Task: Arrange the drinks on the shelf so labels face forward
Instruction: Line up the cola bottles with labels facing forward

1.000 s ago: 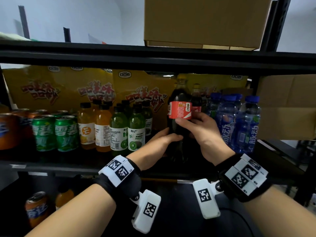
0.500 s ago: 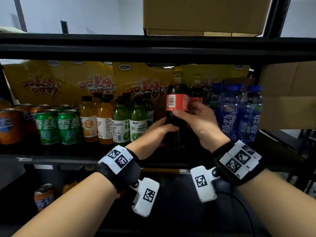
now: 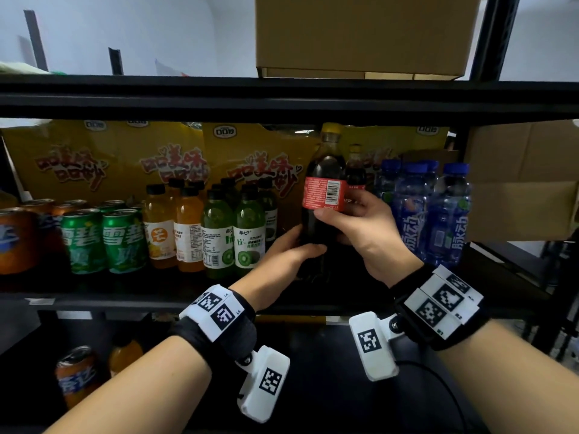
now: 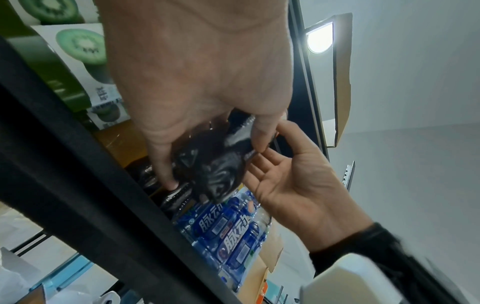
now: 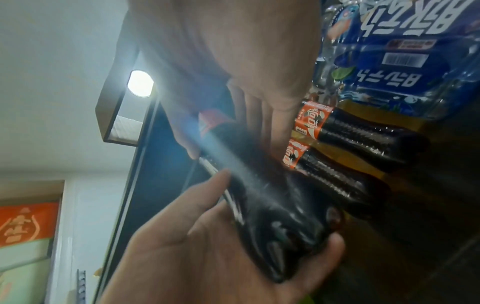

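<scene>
A dark cola bottle with a yellow cap and red label stands upright at the middle of the shelf, held in both hands. Its barcode side faces forward. My right hand grips it at the label's lower edge, thumb in front. My left hand grips the lower body from the left. In the left wrist view my left hand's fingers curl round the bottle's base. The right wrist view shows the held bottle and two more cola bottles behind it.
Left of the cola stand kiwi drink bottles, orange juice bottles and green cans. Blue water bottles crowd the right. Yellow cartons line the back. The upper shelf board is just above the cap.
The cola bottle has been turned between both hands, so the barcode panel of its label now faces front instead of the logo side. Both hands keep their hold.
</scene>
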